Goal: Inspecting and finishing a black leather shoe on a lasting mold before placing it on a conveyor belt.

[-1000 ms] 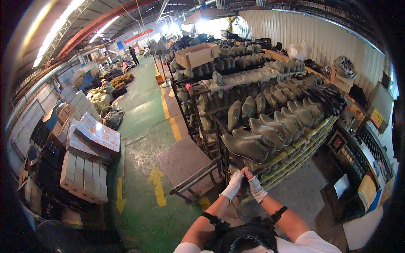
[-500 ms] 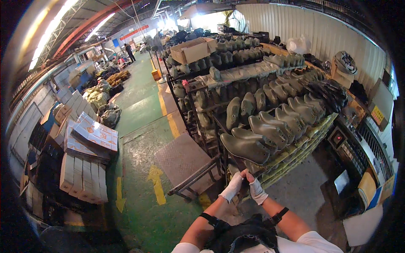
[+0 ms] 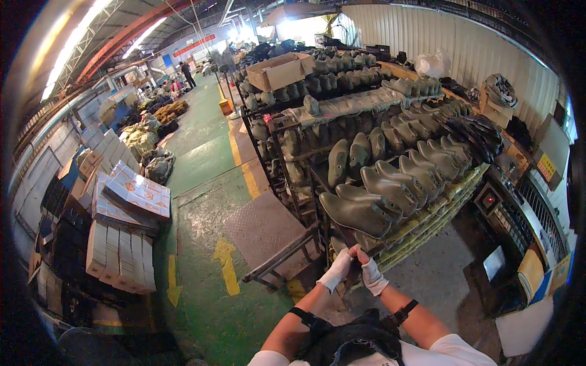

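My left hand (image 3: 337, 270) and my right hand (image 3: 371, 274) meet at the near end of a loaded rack, both in white gloves that leave the fingertips bare. Their fingertips are pressed together; whatever lies between them is too small to make out. Just beyond the fingers, glossy olive-green shoe lasts (image 3: 356, 215) lie side by side in a row on the top shelf, toes toward the left. More lasts (image 3: 337, 163) stand in a second row behind them. Below the top shelf, yellowish layered edges (image 3: 427, 229) run along the rack's right side.
A flat metal platform (image 3: 262, 226) with a tubular handle stands left of the rack. Stacked cartons (image 3: 137, 190) line the left side of the green aisle. An open cardboard box (image 3: 279, 72) rests on racks farther back. Dark equipment (image 3: 490, 200) stands right. A person (image 3: 187, 74) stands far off.
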`<state>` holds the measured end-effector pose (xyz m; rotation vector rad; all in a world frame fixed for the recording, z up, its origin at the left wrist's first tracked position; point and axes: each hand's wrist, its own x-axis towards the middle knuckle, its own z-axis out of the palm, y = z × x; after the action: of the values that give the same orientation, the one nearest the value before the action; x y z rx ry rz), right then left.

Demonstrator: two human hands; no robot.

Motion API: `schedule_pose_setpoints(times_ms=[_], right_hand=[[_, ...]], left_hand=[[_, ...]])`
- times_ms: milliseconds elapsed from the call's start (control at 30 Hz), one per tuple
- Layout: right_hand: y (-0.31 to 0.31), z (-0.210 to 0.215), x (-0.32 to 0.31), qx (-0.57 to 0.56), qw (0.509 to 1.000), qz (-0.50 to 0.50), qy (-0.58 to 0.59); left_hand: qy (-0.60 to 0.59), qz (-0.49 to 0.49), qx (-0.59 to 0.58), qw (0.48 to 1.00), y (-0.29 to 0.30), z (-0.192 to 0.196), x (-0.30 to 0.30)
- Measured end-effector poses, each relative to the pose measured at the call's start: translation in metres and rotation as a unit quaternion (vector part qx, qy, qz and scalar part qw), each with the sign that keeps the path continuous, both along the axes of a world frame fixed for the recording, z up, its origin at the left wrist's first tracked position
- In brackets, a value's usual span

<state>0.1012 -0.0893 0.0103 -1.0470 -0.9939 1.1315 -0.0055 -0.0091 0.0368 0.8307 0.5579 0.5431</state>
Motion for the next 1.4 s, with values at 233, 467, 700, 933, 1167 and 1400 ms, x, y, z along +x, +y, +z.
schedule_pose_setpoints(times_ms=[233,467,700,933,1167,1400], right_hand=[[0.014,-0.053,0.018,0.003,1.0,-0.005,-0.021],[0.014,-0.033,0.021,-0.012,1.0,0.001,0.004],[0.007,-0.003,0.002,0.017,0.999,-0.033,-0.003],[0.01,-0.001,0.006,-0.015,0.999,-0.04,0.01],[0.012,-0.014,0.01,0.034,0.999,-0.033,-0.005],[0.006,-0.001,0.007,0.023,0.999,-0.043,0.0]], left_hand=[[-0.032,-0.014,0.01,0.999,0.003,-0.008,0.009],[0.005,-0.004,0.025,1.0,0.009,-0.021,0.015],[-0.021,0.036,0.082,0.996,0.005,-0.02,0.008],[-0.028,0.082,0.114,0.99,-0.007,-0.005,0.005],[-0.064,0.06,0.148,0.985,-0.001,-0.02,0.005],[-0.053,0.063,0.152,0.985,0.0,-0.031,0.007]])
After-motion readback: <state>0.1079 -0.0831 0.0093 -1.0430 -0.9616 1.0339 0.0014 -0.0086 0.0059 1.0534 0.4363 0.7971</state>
